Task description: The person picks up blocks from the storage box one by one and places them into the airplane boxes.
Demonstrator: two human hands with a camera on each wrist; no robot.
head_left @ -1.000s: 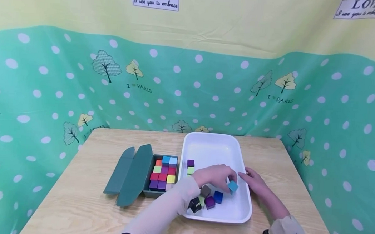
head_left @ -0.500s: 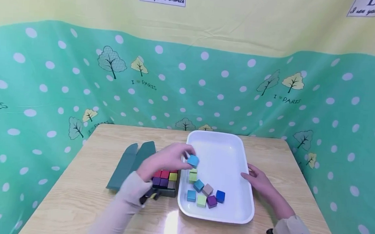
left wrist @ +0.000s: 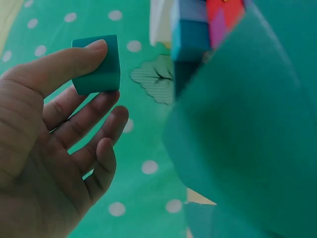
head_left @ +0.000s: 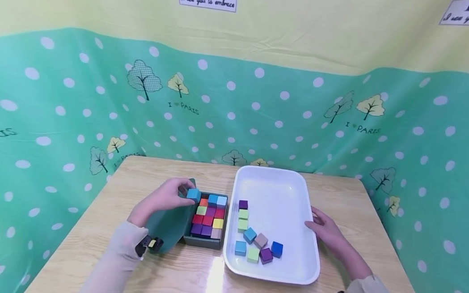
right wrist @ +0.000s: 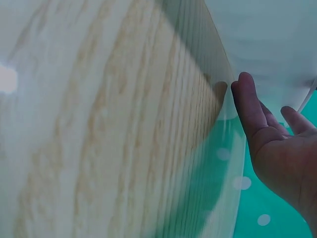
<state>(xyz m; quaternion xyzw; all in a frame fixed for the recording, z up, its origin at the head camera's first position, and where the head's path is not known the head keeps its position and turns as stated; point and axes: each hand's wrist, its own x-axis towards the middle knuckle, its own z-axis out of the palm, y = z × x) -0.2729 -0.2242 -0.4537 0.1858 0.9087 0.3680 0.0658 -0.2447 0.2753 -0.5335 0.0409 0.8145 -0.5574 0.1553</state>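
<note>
My left hand (head_left: pixel 167 195) pinches a blue cube (head_left: pixel 193 195) between thumb and fingertips, at the back left corner of a dark green box (head_left: pixel 202 242). In the left wrist view the thumb lies across one face of the blue cube (left wrist: pixel 96 64), and the other fingers are loosely bent. Colourful cubes (head_left: pixel 209 220) fill much of the box in rows. With fairly straight fingers, my right hand (head_left: pixel 328 230) rests against the right side of a white tray (head_left: pixel 310 254), the thumb at its rim. In the right wrist view the fingers (right wrist: pixel 252 106) lie along the tray's outside.
Several cubes lie in the tray's left and front parts, among them a purple cube (head_left: pixel 266 255), a dark blue cube (head_left: pixel 277 249) and a light green cube (head_left: pixel 253 255). The box's green flap (head_left: pixel 167 225) lies folded out leftward. A patterned curtain (head_left: pixel 276 122) hangs behind the wooden table (head_left: pixel 162 272).
My left hand has carried the blue cube from the tray's right side leftward, across the tray, to the box's back left corner. My right hand has stayed at the tray's right edge.
</note>
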